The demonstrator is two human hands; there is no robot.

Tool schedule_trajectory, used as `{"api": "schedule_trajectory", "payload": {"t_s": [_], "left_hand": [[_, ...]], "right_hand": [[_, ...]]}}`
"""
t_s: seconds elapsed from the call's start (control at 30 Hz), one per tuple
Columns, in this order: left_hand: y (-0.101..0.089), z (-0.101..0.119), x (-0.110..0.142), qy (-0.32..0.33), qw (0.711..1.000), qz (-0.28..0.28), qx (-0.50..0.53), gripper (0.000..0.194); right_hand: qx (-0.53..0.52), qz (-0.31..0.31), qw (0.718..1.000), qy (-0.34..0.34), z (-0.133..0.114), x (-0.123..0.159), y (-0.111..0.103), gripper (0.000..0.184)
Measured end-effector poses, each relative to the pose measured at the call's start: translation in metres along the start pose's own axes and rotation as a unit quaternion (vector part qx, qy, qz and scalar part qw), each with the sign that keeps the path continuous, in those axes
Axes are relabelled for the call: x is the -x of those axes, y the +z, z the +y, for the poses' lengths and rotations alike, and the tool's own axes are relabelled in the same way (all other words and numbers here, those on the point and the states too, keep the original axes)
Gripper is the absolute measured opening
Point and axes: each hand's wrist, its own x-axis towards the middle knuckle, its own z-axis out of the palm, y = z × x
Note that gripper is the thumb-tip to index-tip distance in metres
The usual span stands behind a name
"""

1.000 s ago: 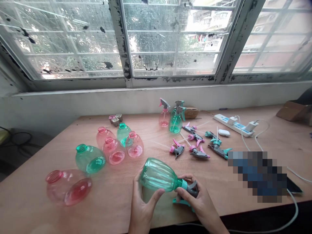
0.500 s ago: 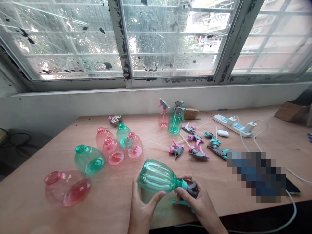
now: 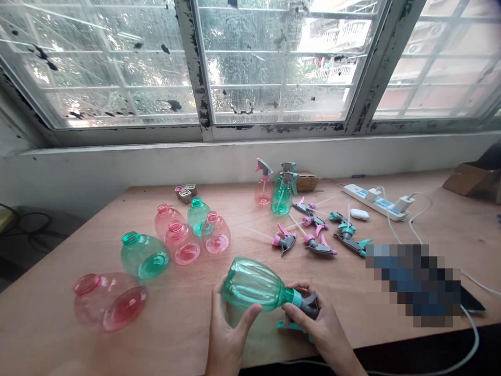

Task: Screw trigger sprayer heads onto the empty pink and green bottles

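Faces a wide barred window (image 3: 274, 68) with a flaking frame, at twelve o'clock above a pale wall (image 3: 219, 162). Works over a brown wooden table (image 3: 176, 318). Has a cardboard box (image 3: 472, 178) between two and three o'clock, a white power strip (image 3: 370, 199) with two plugs at two, and a mostly pixelated dark object (image 3: 415, 284) at three.

Holds a green bottle (image 3: 254, 284) on its side above the near part of the table, between the left hand (image 3: 230, 322) and the right hand (image 3: 323, 321); counts every direction from this bottle. Cups the base end with the left hand from eight o'clock, with curled fingers behind and the thumb on the near side. Points the neck toward half past three. Pinches a grey spray head (image 3: 310, 306) with a turquoise collar at that neck, using the right hand from four o'clock; cannot tell whether fully threaded.

Has six loose bottles farther off: one pink (image 3: 107, 302) at nine, one green (image 3: 143, 257) between nine and ten, three pink and one green (image 3: 199, 213) grouped near ten. Has three assembled spray bottles (image 3: 281, 201) upright near half past twelve, loose trigger heads (image 3: 320, 246) between one and two, and a small white case (image 3: 359, 214) at two.
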Motion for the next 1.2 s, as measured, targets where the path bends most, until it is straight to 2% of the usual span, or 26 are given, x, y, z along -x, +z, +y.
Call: {"api": "schedule_trajectory", "payload": {"t_s": [0.17, 0.33, 0.47, 0.67, 0.77, 0.87, 1.0, 1.1, 1.2], "left_hand": [[0.0, -0.006, -0.002, 0.013, 0.999, -0.039, 0.001, 0.07], [0.001, -0.004, 0.002, 0.026, 1.0, -0.015, -0.001, 0.08], [0.001, -0.002, 0.002, 0.005, 1.0, 0.009, 0.02, 0.075], [0.0, -0.007, -0.003, 0.04, 0.998, -0.022, 0.039, 0.072], [0.0, -0.005, -0.001, 0.029, 0.999, -0.029, 0.027, 0.074], [0.001, -0.004, 0.001, 0.022, 0.999, -0.022, 0.021, 0.08], [0.001, -0.007, -0.001, 0.028, 0.999, 0.003, 0.03, 0.074], [-0.002, -0.013, -0.007, 0.051, 0.998, -0.028, 0.006, 0.071], [-0.005, -0.017, -0.008, 0.041, 0.996, -0.067, -0.031, 0.069]], "right_hand": [[-0.042, 0.01, 0.999, 0.011, -0.002, -0.003, -0.002, 0.041], [-0.025, 0.011, 1.0, 0.001, 0.0, -0.001, 0.001, 0.038], [-0.013, 0.008, 1.0, 0.002, 0.002, 0.001, 0.002, 0.038], [-0.033, 0.02, 0.999, 0.013, -0.003, -0.002, 0.001, 0.041], [-0.036, 0.023, 0.999, 0.009, -0.003, -0.002, 0.002, 0.041], [-0.03, 0.022, 0.999, 0.004, 0.0, -0.001, 0.003, 0.041], [-0.015, 0.016, 1.0, 0.006, 0.001, 0.0, 0.002, 0.04], [-0.027, 0.024, 0.999, 0.008, -0.001, -0.002, 0.002, 0.04], [-0.049, 0.036, 0.998, 0.008, -0.003, -0.002, 0.003, 0.043]]}}
